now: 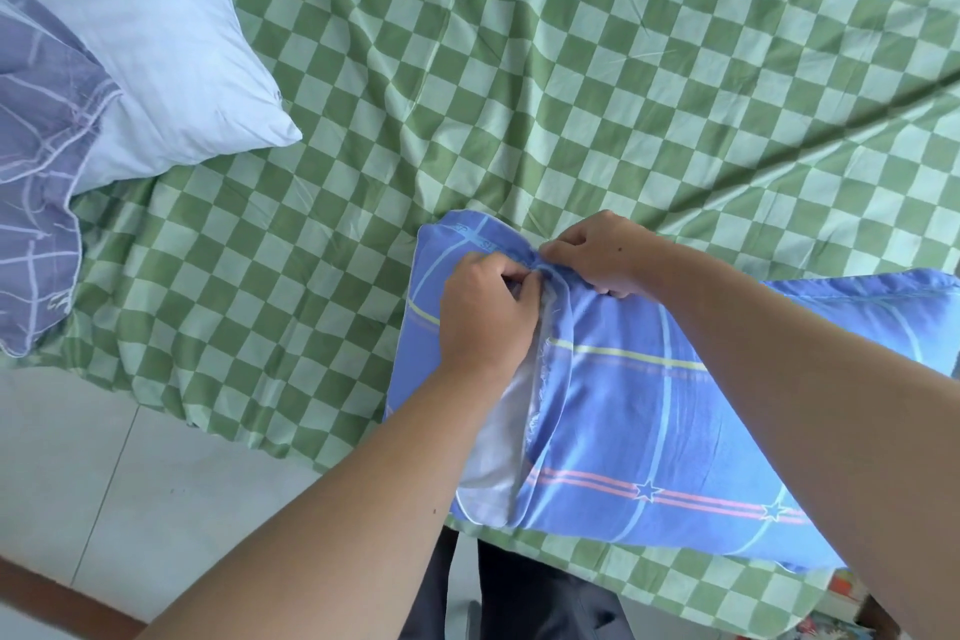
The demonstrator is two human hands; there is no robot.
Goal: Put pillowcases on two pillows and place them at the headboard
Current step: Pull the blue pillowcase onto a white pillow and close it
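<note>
At the near edge of the bed [519, 68], toward 5 o'clock in the head view, a blue pillowcase [649, 431] with pale lines, pink stripes and star marks lies on the green-and-white checked bedspread. It already encloses a white pillow [498, 442], of which a strip shows through the open flap on the case's left side. The flap edge is frayed and runs from the top of the case down toward 6 o'clock.

Left hand [483, 312]: fingers curled, pinching the flap fabric near the upper end of the opening. Right hand [597, 252]: fingers curled, gripping the bunched fabric just beside the left hand, at 1 o'clock from it. The two hands are nearly touching, both closed on the same gathered fold of the blue pillowcase. Both forearms enter from the lower edge.

At 10 o'clock, well apart from the blue pillowcase, a second white pillow [156, 42] lies on the bedspread with one corner pointing toward the centre. A purple-grey pillowcase [36, 172] with thin pale lines lies crumpled against its left side, partly overlapping it; whether it encloses any part of that pillow cannot be told.

At 7 o'clock, pale floor tiles [104, 483] show beside the bed
</note>
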